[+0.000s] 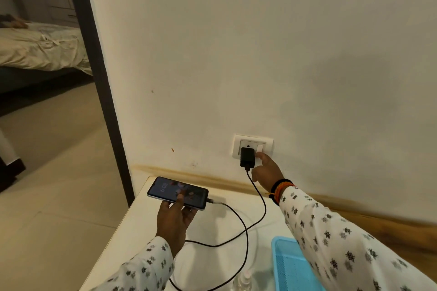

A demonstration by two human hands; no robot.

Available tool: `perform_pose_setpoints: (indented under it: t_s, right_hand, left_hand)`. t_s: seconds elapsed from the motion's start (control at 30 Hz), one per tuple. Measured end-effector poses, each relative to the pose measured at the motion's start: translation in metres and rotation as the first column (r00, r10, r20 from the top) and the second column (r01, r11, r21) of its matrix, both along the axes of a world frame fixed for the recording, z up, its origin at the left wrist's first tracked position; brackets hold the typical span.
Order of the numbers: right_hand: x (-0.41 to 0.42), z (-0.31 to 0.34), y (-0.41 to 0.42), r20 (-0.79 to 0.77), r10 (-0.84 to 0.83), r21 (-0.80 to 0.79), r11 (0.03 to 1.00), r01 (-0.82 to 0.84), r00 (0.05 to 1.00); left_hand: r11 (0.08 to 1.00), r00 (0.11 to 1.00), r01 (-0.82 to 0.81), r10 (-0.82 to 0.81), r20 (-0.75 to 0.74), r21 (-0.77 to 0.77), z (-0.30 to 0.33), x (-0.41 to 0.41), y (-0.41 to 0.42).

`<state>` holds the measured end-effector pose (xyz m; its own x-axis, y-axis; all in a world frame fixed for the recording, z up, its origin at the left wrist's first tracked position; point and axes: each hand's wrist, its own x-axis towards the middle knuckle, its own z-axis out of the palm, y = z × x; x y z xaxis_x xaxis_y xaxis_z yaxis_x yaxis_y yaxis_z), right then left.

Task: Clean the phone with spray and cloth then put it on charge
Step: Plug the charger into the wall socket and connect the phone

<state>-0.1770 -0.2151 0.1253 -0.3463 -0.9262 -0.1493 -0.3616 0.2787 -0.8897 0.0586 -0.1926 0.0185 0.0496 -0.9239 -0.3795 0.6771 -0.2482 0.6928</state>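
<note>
Switch-on step, I'd say: the right hand point(266, 169) has a fingertip on the wall switch point(260, 148) beside the charger point(247, 157), nothing held, so press firmly and watch the screen. The left hand point(176, 214) has its grip clamped on the phone point(177, 192), held above the bench's point(132, 231) far left corner. Screen lit, cable point(246, 227) plugged in.

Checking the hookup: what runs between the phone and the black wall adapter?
In the head view, a black cable loops over the white table from the phone to the adapter.
</note>
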Motion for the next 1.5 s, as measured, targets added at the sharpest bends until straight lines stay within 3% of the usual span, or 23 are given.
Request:
perform_pose_setpoints:
  t_s: [0.27,0.7,1.03,1.37,1.5]
  right_hand:
    - [0.0,-0.006,0.001,0.046,-0.005,-0.008,1.0,0.006,0.999]
    - [0.001,-0.01,-0.009,-0.007,0.103,0.009,0.995,-0.103,0.995]
    - [-0.011,-0.024,0.005,0.167,0.03,-0.06,0.998,-0.02,0.985]
    - [-0.03,-0.042,0.037,0.132,0.025,-0.07,0.997,-0.016,0.991]
    - [-0.034,-0.047,0.045,0.161,0.02,-0.065,0.998,-0.009,0.987]
  left_hand:
    - [0.998,0.998,0.057,-0.056,-0.023,0.026,-0.003,-0.01,0.001]
    - [0.995,0.997,0.075,-0.075,-0.011,0.064,-0.016,0.003,-0.011]
    - [0.988,0.99,0.072,-0.087,0.11,0.133,-0.046,0.019,-0.025]
    - [0.977,0.992,0.015,-0.042,0.123,0.211,-0.055,0.014,-0.028]
    - [0.968,0.973,0.005,-0.063,0.223,0.253,-0.06,0.018,-0.035]
